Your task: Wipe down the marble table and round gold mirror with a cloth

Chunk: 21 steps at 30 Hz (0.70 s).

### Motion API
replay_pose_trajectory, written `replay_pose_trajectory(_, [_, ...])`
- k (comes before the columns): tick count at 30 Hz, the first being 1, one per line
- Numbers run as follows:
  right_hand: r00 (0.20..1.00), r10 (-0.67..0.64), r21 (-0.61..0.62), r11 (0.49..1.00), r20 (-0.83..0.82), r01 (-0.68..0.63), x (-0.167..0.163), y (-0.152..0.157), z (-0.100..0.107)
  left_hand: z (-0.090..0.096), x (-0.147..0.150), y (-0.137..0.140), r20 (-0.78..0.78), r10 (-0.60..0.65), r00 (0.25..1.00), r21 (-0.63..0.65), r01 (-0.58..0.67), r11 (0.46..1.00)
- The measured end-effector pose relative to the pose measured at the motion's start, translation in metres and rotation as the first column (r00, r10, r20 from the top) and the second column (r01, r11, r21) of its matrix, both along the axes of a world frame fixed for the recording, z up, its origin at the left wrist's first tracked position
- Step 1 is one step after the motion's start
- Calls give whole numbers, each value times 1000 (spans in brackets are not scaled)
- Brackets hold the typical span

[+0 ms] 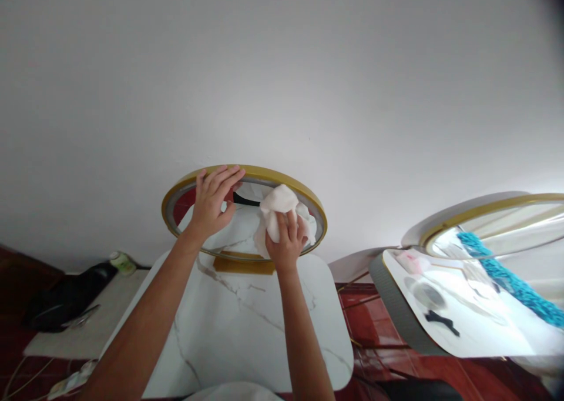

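A mirror (238, 230) in a round gold frame stands on a white marble-patterned table (238, 324), close to the wall. My left hand (214, 201) rests on the upper left of the frame, fingers stretched over the gold rim and thumb apart. Against the right half of the glass, my right hand (287, 239) presses a crumpled white cloth (279, 201), with the fingers spread over its folds. Part of the cloth is hidden beneath that hand. The glass reflects the tabletop and a dark strip.
To the right, a second table (423, 295) carries another gold-framed mirror (520, 230), a black bow-shaped item (442, 323) and a fluffy blue strip (515, 277). At lower left are a green-and-white container (122, 263), a black bag-like item (70, 298) and a power strip (73, 380).
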State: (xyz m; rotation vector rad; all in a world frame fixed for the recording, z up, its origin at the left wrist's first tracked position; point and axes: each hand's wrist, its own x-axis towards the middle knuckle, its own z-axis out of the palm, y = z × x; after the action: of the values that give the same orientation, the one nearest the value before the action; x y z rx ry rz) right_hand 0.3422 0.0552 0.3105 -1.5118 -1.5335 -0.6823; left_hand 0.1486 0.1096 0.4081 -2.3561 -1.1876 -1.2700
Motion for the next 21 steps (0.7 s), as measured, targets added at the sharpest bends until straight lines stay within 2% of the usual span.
replay_pose_trajectory(5, [994,-73,22,997,-76,75,23,-5,-12,0,2,-1,7,-4,1000,2,4,1000])
replay_pose_trajectory(11, [990,-49,40,998,-129,55,14,-4,-11,0,2,-2,17,8,1000,-4,-8,1000])
replay_pose_trajectory(14, [995,22,-31,999,-94,-25,-6,-4,-5,0,1,-3,14,17,1000,-14,-17,1000])
replay_pose_trajectory(18, [995,102,-193,976,0,-100,-40,-2,5,0,2,-4,7,16,1000,-19,-16,1000])
replay_pose_trajectory(21, [991,130,-236,965,35,-118,-51,-1,9,0,2,-3,1,29,1000,-21,-29,999])
